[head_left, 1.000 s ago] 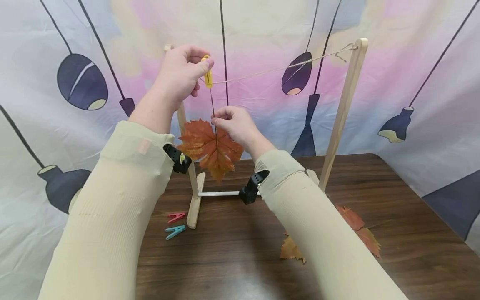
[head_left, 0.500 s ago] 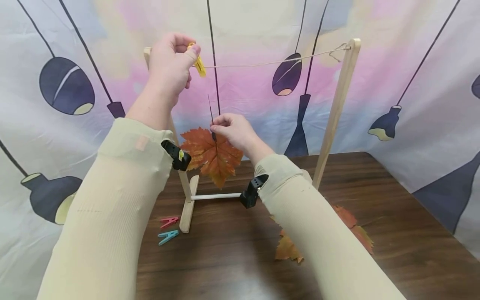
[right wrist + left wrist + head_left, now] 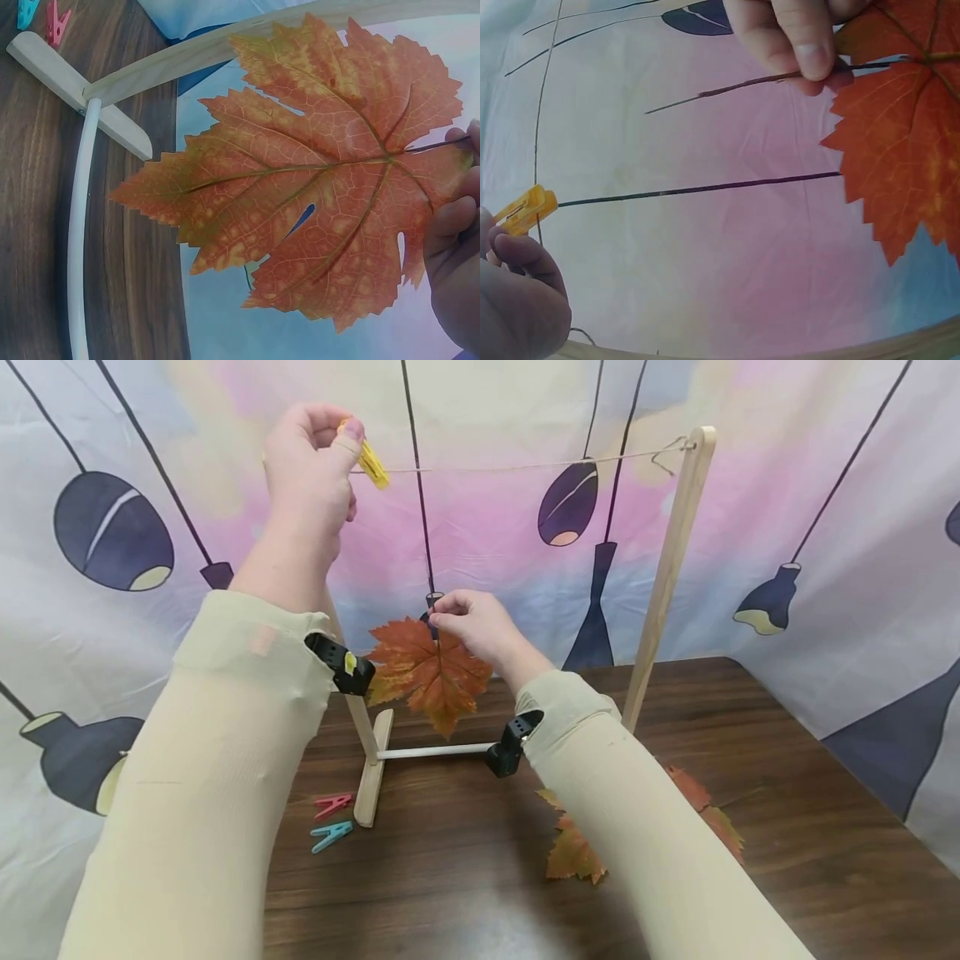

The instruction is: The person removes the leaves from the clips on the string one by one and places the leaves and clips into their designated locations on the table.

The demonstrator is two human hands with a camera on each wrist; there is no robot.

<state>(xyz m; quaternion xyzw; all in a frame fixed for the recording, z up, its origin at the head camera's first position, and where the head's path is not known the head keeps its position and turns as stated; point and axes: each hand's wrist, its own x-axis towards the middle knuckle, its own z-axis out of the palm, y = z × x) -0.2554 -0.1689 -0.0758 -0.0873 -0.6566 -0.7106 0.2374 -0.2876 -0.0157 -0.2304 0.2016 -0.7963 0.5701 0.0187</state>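
Note:
My left hand (image 3: 311,477) pinches a yellow clothespin (image 3: 372,466) between thumb and fingers, up at the string (image 3: 510,467). In the left wrist view the string passes by the nose of the clothespin (image 3: 529,210); whether it is clipped on I cannot tell. Lower down, my right hand (image 3: 480,622) pinches the thin dark stem (image 3: 750,81) of an orange artificial maple leaf (image 3: 435,681). The leaf hangs tip down with its veined face showing in the right wrist view. A gap separates the stem's free end from the clothespin.
The string runs between wooden posts (image 3: 667,577), joined low down by a white rod (image 3: 435,750). A red clothespin (image 3: 332,806) and a blue clothespin (image 3: 331,836) lie by the left foot. More leaves (image 3: 573,853) lie partly under my right sleeve. A patterned cloth hangs behind.
My left hand has moved up and left with the yellow clothespin, which has tilted. The leaf's stem, at the clothespin's lower end a second ago, is now well below and apart from it.

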